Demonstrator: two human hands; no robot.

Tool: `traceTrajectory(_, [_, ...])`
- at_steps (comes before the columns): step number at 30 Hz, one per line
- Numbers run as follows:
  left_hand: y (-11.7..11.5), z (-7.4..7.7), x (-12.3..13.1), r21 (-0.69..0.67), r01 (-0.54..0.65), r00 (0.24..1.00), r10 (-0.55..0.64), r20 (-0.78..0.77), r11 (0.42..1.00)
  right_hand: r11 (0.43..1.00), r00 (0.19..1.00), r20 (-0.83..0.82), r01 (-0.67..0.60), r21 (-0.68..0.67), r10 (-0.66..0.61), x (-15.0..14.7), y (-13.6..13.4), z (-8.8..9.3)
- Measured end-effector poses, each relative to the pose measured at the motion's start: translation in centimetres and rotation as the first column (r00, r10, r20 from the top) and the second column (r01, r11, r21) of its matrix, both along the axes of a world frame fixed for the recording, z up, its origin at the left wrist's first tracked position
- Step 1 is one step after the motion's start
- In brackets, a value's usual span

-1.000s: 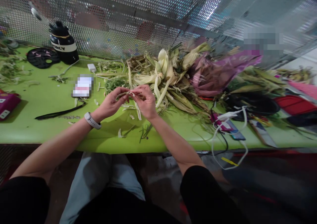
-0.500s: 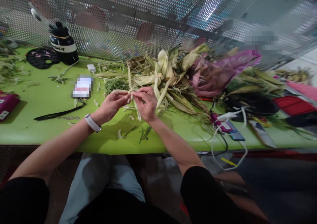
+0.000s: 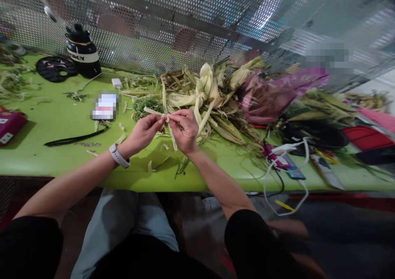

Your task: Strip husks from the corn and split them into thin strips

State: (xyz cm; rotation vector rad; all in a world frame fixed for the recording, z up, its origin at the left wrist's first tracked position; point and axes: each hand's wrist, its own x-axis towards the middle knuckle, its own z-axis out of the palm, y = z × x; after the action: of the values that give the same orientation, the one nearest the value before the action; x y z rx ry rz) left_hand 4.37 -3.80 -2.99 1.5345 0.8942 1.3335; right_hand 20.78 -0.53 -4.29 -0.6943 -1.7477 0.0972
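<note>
Pale husk strips cross between my fingertips above the green table. My left hand, with a white watch band on its wrist, pinches the strips from the left. From the right, my right hand grips them at the same crossing, its fingertips nearly touching those of the left. One strip points up, one down and one to the left. Just behind my hands lie a bundle of green strands and a large heap of corn husks.
A phone, its black strap and a black bottle are at the left. To the right are a purple plastic bag, white cables and a knife-like blade. Perforated metal stands behind.
A strip at my left hand now sticks out up and to the left. Both hands keep their pinch at the crossing. The whole view has shifted slightly.
</note>
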Motion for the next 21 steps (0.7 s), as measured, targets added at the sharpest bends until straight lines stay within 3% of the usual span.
traceTrajectory(4, [0.0,-0.2,0.0,-0.009,-0.024,1.0,0.024,-0.016,1.0,0.998,0.998,0.057,-0.014,0.059,0.01,0.3,0.2,-0.2])
traceTrajectory(10, [0.1,0.0,-0.2,-0.06,-0.015,1.0,0.017,0.025,0.998,0.997,0.978,0.193,-0.073,-0.021,0.076,1.3,0.7,-0.3])
traceTrajectory(19, [-0.2,0.6,-0.2,-0.16,0.06,0.991,-0.039,0.13,0.985,0.992,0.938,0.335,-0.113,0.059,0.087,2.1,1.3,-0.6])
traceTrajectory(21, [-0.2,0.7,-0.1,-0.187,0.074,0.985,-0.043,0.166,0.98,0.983,0.931,0.356,-0.132,0.127,0.079,2.2,1.2,-0.4])
